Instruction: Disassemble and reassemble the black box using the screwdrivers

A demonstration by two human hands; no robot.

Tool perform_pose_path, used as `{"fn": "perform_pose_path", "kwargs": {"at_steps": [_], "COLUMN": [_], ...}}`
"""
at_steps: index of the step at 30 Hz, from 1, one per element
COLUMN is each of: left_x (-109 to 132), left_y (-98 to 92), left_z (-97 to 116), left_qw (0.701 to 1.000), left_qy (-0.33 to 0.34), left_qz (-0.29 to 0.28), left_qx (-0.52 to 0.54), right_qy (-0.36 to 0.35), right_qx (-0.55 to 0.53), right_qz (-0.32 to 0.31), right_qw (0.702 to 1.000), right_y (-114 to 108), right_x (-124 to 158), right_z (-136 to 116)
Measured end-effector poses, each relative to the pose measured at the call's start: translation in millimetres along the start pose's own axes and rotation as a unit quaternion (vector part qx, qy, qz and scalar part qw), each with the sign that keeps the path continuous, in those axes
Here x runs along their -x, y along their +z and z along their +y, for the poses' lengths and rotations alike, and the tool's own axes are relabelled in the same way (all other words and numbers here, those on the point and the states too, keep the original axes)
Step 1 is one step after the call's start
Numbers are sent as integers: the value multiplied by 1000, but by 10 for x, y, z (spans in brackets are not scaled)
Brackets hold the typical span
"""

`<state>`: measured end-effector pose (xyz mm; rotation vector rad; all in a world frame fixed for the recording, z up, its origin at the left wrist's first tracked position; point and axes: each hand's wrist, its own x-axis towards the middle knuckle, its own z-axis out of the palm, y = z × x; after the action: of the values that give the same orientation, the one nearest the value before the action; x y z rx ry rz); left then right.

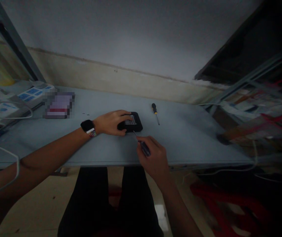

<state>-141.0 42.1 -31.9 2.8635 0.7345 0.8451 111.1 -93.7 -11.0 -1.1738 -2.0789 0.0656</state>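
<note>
A small flat black box with a pale printed label lies on the grey table. My left hand grips its left side, fingers over the top and thumb along the near edge; a dark watch is on that wrist. In my right hand is a screwdriver with a dark handle, held closed in the fingers. Its thin shaft points at the box's near side, where the tip touches or almost touches. What the tip meets is too small to make out.
Behind and right of the box lies a second screwdriver, black and yellow. A blurred-out phone-like item and white power strips with cables are at left. Bagged items crowd the right end; a red stool stands below.
</note>
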Motion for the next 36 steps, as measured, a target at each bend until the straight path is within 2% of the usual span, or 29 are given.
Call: {"fn": "perform_pose_path", "kwargs": {"at_steps": [24,36], "left_x": [11,-2], "left_y": [15,-21], "left_z": [1,20], "left_qw": [1000,1000], "left_qy": [-9,-8], "left_qz": [3,-8], "left_qx": [7,9], "right_qy": [-37,-12], "right_qx": [1,2], "right_qz": [5,-13], "right_qw": [999,1000], "right_y": [27,54], "right_x": [6,-23], "right_z": [1,-18]}}
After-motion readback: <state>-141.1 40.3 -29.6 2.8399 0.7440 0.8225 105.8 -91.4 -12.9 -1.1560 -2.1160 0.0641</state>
